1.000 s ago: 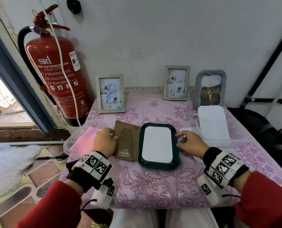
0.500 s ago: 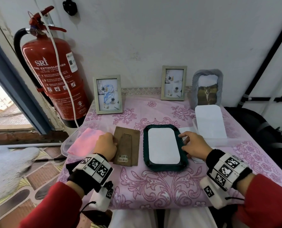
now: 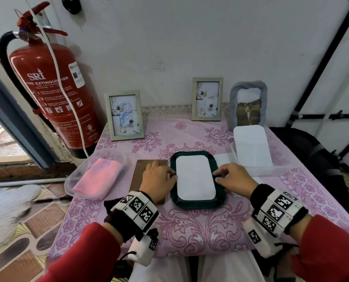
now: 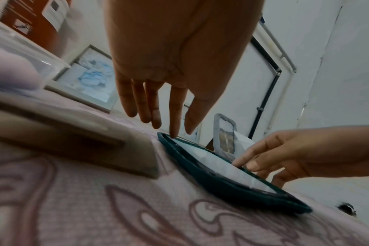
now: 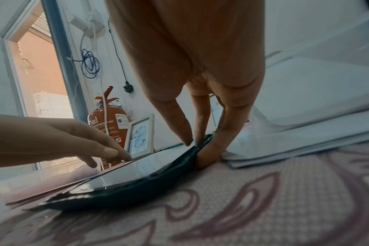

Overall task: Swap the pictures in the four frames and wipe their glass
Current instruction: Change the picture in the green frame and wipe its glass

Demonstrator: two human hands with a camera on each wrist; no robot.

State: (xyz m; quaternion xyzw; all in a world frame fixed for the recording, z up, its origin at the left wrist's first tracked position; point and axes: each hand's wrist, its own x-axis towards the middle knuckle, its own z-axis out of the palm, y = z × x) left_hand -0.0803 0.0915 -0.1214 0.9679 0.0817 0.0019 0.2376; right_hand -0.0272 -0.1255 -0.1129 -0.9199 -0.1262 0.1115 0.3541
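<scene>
A dark green frame [image 3: 197,202] lies face down mid-table, with the white back of a picture [image 3: 195,177] in its opening. My left hand [image 3: 159,177] reaches over the brown backing board [image 3: 142,169]. Its straight fingers [image 4: 173,126] touch the frame's left rim [image 4: 190,159]. My right hand [image 3: 229,179] is at the right rim. There the thumb [image 5: 179,131] sits on top and a finger [image 5: 211,149] presses the outer edge of the green frame [image 5: 158,191], pinching it. Three more frames stand at the wall: one with a blue scribble [image 3: 125,115], a pale one [image 3: 207,98] and a grey one [image 3: 248,104].
A clear tub with a pink cloth [image 3: 97,176] sits at the table's left edge. A clear tray with white pictures [image 3: 251,147] lies at the right, with loose sheets beside it. A red fire extinguisher [image 3: 53,94] hangs at the left and a black bag [image 3: 305,151] lies at the right.
My left hand has moved right, from the backing board's left side across it to the green frame's left rim. The frame has shifted slightly right. My right hand stays at its right rim.
</scene>
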